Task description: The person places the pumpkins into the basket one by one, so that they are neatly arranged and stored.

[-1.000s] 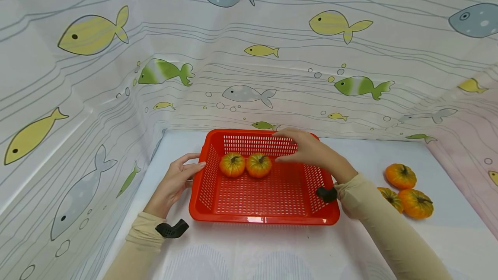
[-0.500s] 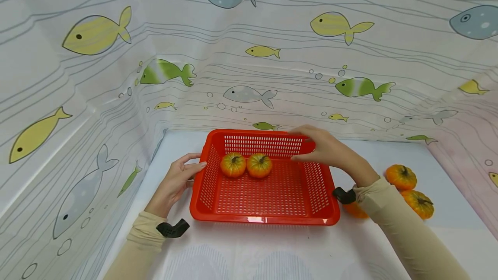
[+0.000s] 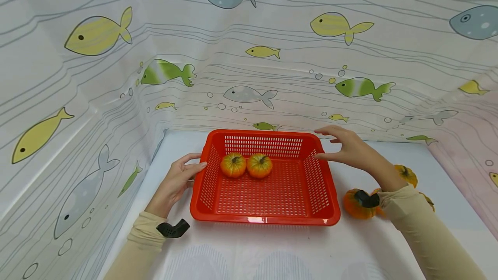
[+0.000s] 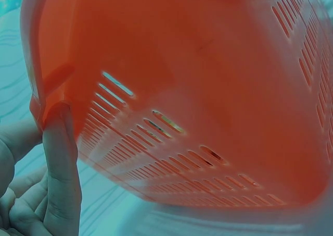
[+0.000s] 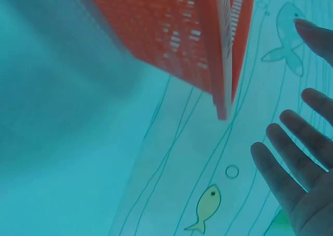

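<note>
A red plastic basket [image 3: 264,219] with slotted walls stands on the table. Inside it, two small orange-yellow pumpkins, one left [image 3: 233,165] and one right [image 3: 259,166], sit side by side toward the back left. My left hand [image 3: 177,182] holds the basket's left rim, with the thumb on top; the left wrist view shows its fingers at the rim's edge. Over the basket's right rim hovers my right hand [image 3: 346,150], fingers spread and holding nothing. The right wrist view shows those spread fingers [image 5: 278,173] apart from the basket.
Right of the basket lie several more pumpkins: one near [image 3: 357,205] and one farther back [image 3: 406,173], all partly covered by my right arm. A fish-print curtain [image 3: 249,68] rises behind and on the left. The white tabletop [image 3: 249,254] extends in front.
My right hand has moved right, from over the basket's inside to its right rim, its forearm now covering more of the pumpkins there. The left hand and basket stay put.
</note>
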The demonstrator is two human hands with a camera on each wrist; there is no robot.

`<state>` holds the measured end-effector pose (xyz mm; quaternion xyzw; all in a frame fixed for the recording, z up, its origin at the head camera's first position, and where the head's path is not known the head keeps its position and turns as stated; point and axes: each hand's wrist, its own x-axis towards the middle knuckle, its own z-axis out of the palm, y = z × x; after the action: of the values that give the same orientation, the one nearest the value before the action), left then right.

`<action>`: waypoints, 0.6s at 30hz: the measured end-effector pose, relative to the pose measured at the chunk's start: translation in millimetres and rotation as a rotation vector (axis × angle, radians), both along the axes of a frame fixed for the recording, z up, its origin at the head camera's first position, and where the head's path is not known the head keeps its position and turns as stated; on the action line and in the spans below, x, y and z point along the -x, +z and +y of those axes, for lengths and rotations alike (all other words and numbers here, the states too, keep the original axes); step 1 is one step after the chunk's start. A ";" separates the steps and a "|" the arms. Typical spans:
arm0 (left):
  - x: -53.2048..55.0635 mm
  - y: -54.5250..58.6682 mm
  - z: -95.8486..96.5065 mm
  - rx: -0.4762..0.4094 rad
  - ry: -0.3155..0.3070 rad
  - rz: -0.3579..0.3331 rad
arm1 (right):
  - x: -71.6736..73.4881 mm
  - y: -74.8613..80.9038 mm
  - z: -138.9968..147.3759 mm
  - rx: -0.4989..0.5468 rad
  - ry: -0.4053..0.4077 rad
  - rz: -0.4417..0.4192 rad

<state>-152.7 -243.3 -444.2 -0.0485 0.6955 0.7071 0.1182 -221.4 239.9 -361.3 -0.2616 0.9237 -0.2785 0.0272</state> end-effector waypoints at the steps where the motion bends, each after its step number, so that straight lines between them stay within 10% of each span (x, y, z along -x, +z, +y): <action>1: 0.1 -0.2 -0.1 0.001 0.000 0.001 | -0.7 0.0 3.7 -0.003 -0.011 0.005; 18: -0.4 -1.1 -0.1 0.009 -0.001 0.012 | -7.9 -16.4 84.5 -0.052 -0.226 -0.046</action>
<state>-152.3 -243.4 -445.3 -0.0443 0.6995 0.7041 0.1140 -213.5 324.4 -377.7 -0.1484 0.9534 -0.2616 0.0237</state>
